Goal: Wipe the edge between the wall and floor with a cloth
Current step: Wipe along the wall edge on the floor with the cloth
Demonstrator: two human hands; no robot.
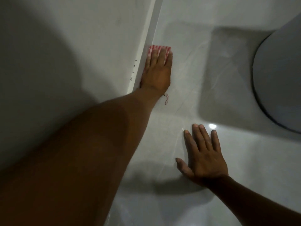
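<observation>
Our left hand (157,72) pressed checked cloth (157,49) flat-fingered against skirting (147,46); right hand (202,154) splayed empty on floor tile (187,62); grey round object (280,75) near right.

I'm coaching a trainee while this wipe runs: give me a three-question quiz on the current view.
1. True or false: the left hand presses the checked cloth flat against the skirting edge.
2. What does the right hand do? A) grips a second cloth B) rests flat on the floor tile C) touches the wall
3. Fill in: the small dark specks sit on the ____.

Key: 1 true; 2 B; 3 wall.
</observation>
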